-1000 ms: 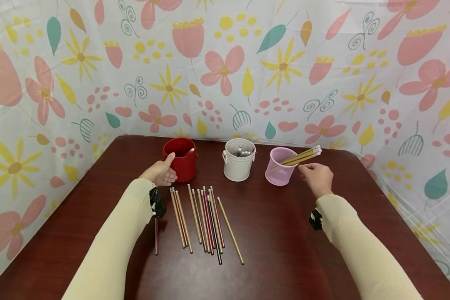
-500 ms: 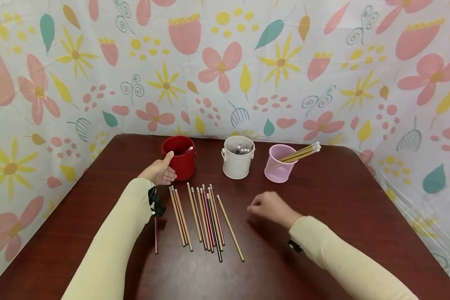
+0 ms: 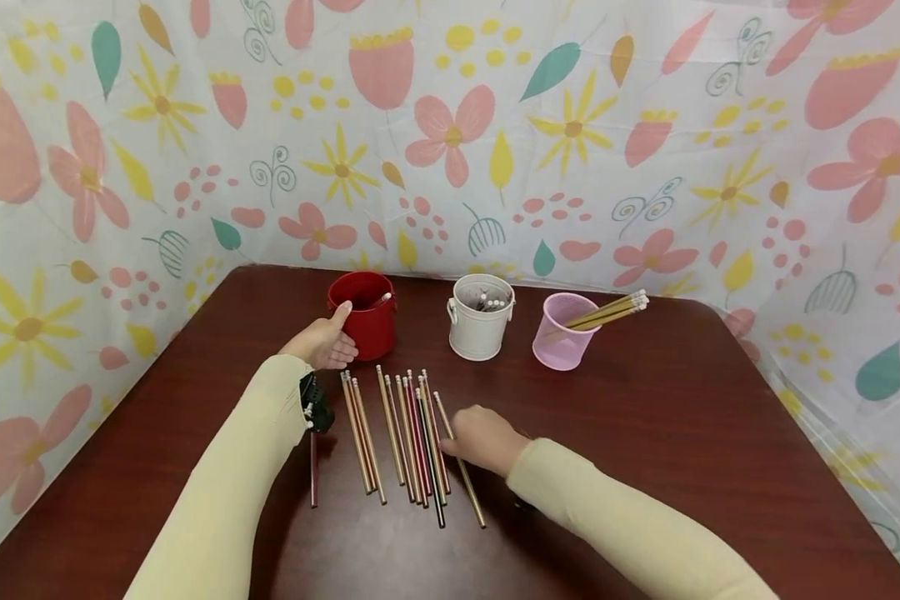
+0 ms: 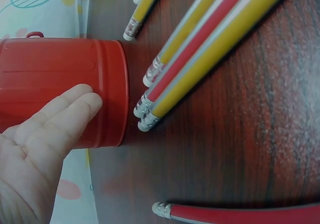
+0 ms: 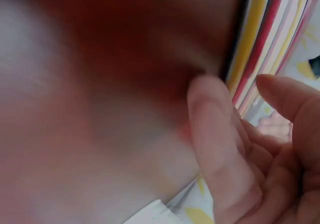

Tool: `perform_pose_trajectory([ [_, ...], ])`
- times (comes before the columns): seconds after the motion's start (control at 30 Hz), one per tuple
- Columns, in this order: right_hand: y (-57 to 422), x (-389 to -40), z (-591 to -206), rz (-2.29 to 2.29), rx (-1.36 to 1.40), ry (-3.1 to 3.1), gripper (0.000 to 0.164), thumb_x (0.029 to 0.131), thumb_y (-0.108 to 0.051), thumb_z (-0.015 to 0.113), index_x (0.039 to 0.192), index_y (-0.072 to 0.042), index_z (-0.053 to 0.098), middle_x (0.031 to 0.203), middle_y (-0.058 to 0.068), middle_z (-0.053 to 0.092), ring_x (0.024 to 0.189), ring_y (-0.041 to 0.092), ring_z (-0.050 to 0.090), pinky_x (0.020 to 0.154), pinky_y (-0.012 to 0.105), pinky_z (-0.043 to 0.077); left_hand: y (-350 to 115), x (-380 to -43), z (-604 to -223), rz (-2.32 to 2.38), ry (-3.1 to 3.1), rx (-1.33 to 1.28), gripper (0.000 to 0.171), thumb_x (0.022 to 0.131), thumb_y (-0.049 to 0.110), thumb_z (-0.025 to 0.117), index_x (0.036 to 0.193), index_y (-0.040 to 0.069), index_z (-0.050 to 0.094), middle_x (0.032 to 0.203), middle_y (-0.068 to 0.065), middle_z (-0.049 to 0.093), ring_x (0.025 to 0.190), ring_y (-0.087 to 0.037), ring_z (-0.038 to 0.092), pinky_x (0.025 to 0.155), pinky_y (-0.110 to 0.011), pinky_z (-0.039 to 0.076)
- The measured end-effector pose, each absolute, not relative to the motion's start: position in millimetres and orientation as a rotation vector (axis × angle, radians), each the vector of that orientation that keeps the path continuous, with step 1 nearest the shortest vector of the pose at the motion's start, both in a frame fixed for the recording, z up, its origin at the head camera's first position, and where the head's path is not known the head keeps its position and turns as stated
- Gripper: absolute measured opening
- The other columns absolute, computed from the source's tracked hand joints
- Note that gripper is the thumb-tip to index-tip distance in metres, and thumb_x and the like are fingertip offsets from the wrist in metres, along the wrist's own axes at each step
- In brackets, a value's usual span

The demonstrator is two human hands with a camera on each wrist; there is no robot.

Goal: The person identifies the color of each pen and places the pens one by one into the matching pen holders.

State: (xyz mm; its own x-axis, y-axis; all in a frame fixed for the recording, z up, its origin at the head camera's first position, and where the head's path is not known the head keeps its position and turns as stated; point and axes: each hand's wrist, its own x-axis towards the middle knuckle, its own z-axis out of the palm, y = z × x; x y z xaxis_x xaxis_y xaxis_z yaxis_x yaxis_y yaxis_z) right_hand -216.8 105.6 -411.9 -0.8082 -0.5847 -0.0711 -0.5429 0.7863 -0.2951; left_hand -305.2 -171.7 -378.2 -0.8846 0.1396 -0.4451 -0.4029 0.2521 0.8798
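Observation:
The left hand (image 3: 321, 343) rests its straight fingers against the side of a red bucket (image 3: 375, 335), thumb by the rim; one pencil end shows inside. Over the rightmost pencil (image 3: 471, 493), a yellow one, the right hand (image 3: 483, 437) hovers or touches; which one I cannot tell. In the right wrist view its index finger (image 5: 212, 119) and thumb (image 5: 285, 96) stand apart with nothing plainly between them. To the left of it lies a row of yellow, red and black pencils (image 3: 412, 442) with white erasers pointing away from the person.
A white bucket (image 3: 474, 337) with several eraser ends showing stands at the back middle. Right of it, a pink mesh cup (image 3: 557, 352) holds several yellow pencils (image 3: 607, 312) leaning right. A lone red pencil (image 3: 314, 479) lies below the left wrist. Patterned cloth (image 3: 435, 217) hangs behind the table.
The right hand has moved left and toward the person, from beside the pink cup to the rightmost loose pencil. The left hand has stayed at the red bucket.

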Motion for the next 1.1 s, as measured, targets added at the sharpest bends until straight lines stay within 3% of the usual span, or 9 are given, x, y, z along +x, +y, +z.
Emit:
perform_pose_trajectory([
  [0.17, 89, -234, -411, -0.478, -0.538, 2.588, 0.041, 0.090, -0.017, 0.065, 0.051, -0.006, 0.055, 0.042, 0.002, 0.052, 0.037, 0.013, 0.051, 0.044, 0.028, 0.049, -170, -304, -381, 1.667, 2.070, -0.260, 0.086, 0.101, 0.055, 0.016, 0.137, -0.021, 0.028, 0.139, -0.036, 0.037, 0.130, -0.044, 0.038, 0.107, -0.046, 0.034],
  [0.3, 89, -240, -410, -0.545, -0.401, 2.485, 0.034, 0.089, -0.015, 0.067, 0.059, 0.000, 0.061, 0.049, 0.009, 0.060, 0.043, 0.019, 0.060, 0.045, 0.031, 0.053, -166, -302, -380, 1.654, 2.077, -0.253, 0.085, 0.101, 0.055, 0.016, 0.137, -0.022, 0.029, 0.139, -0.036, 0.038, 0.130, -0.044, 0.039, 0.106, -0.046, 0.035],
  [0.67, 92, -249, -411, -0.652, -0.297, 2.408, 0.030, 0.086, -0.018, 0.071, 0.066, 0.002, 0.061, 0.055, 0.012, 0.063, 0.049, 0.022, 0.063, 0.052, 0.033, 0.055, -169, -305, -374, 1.668, 2.079, -0.248, 0.086, 0.101, 0.054, 0.015, 0.137, -0.022, 0.027, 0.140, -0.037, 0.036, 0.131, -0.044, 0.037, 0.108, -0.046, 0.033],
  [1.1, 88, -249, -407, -0.625, -0.338, 2.437, 0.030, 0.088, -0.017, 0.069, 0.065, 0.000, 0.060, 0.054, 0.010, 0.061, 0.048, 0.020, 0.061, 0.050, 0.032, 0.054, -172, -307, -375, 1.671, 2.072, -0.266, 0.087, 0.100, 0.056, 0.015, 0.138, -0.021, 0.027, 0.140, -0.036, 0.038, 0.130, -0.044, 0.039, 0.107, -0.045, 0.034],
])
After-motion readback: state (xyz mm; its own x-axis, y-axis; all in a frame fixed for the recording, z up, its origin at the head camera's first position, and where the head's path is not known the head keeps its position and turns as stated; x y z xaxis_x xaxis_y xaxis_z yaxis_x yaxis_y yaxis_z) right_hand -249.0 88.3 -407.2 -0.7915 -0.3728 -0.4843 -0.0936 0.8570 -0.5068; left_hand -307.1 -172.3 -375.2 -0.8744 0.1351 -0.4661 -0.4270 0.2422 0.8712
